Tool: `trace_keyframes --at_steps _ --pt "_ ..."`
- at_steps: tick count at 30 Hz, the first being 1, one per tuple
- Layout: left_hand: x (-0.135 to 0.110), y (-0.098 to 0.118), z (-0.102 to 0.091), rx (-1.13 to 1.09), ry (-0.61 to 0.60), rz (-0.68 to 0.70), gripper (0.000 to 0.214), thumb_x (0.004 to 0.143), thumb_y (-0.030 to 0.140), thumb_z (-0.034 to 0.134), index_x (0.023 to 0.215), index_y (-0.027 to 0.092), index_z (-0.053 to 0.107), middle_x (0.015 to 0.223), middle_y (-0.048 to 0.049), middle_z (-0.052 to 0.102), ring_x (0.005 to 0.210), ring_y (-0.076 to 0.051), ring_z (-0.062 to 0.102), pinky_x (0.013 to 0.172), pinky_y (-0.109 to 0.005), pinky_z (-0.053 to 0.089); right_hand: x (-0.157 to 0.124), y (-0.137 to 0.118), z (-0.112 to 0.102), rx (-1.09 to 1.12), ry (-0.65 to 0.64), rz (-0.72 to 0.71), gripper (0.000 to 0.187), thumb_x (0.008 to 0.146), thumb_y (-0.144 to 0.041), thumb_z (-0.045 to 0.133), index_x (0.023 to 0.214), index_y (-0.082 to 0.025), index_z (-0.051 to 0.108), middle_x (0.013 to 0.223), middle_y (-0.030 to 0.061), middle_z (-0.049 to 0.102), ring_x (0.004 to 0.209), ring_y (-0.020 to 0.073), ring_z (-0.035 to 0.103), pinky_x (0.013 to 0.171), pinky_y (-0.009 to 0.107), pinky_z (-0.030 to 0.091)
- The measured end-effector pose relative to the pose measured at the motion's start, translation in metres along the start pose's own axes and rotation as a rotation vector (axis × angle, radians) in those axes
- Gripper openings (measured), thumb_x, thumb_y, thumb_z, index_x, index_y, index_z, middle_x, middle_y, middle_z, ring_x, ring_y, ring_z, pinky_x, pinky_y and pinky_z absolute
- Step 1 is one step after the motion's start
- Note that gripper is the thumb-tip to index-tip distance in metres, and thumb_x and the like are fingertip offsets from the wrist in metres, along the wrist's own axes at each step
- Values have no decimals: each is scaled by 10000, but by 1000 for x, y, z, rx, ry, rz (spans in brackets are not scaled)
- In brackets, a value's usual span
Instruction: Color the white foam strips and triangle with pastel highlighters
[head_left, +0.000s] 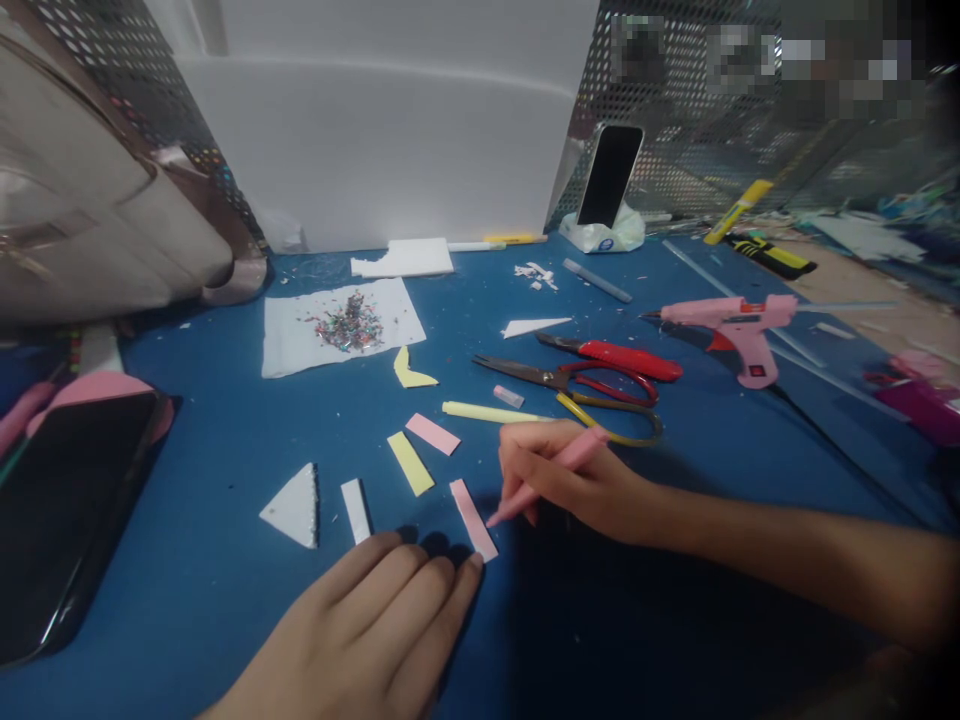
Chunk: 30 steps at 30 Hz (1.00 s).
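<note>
Left hand (375,630) open (fingertip on pink strip (473,520)) | right hand (577,492) gripping pink pen (585,450)

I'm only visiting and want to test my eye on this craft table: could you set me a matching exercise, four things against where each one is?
Things:
1 pink pen
2 glitter
3 propped phone
4 glue gun

Places:
A at the back, on a tissue pack
B lying to the right of the scissors
C in the right hand
D heaped on a white sheet

Pairs: 1-C, 2-D, 3-A, 4-B
</note>
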<state>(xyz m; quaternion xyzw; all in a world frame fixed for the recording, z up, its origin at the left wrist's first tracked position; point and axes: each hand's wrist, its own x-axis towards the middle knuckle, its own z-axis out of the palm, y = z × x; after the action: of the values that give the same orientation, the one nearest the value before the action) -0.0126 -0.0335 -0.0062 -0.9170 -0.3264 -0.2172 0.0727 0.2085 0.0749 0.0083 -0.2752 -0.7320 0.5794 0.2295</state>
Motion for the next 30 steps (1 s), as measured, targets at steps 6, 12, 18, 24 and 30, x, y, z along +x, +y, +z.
trace_keyframes --at_steps 6,12,18,24,30 --pt "3 -1 0 0 12 0 331 996 109 366 1161 87 652 874 -45 673 797 -177 603 819 -355 467 -1 -1 -1 -55 -5 -20 401 1004 -365 467 693 -135 573 667 -7 544 592 83 525 533 208 384" --pt "5 -1 -2 13 10 -1 327 995 107 366 1164 96 646 875 -37 675 798 -172 609 832 -357 465 0 -1 -1 -39 -1 -5 413 1000 -385 472 683 -138 567 673 -3 554 608 88 535 550 208 404" --pt "6 -2 -2 3 1 -3 328 989 98 372 1161 90 651 873 -41 676 803 -178 606 832 -354 466 0 -1 0 -27 -3 -15 380 993 -365 491 694 -142 563 667 -4 561 613 91 552 542 205 408" --pt "5 0 -1 9 -9 4 318 978 93 392 1154 87 657 853 -43 674 785 -180 605 811 -355 470 0 -1 0 -19 -3 -16 384 994 -357 487 696 -132 578 650 -7 557 590 78 542 520 189 393" --pt "4 -1 -2 16 13 -7 318 980 87 389 1148 99 658 867 -33 679 797 -169 608 835 -348 465 0 -1 1 3 -9 -6 383 989 -356 498 691 -129 575 663 -5 561 589 76 559 518 186 408"
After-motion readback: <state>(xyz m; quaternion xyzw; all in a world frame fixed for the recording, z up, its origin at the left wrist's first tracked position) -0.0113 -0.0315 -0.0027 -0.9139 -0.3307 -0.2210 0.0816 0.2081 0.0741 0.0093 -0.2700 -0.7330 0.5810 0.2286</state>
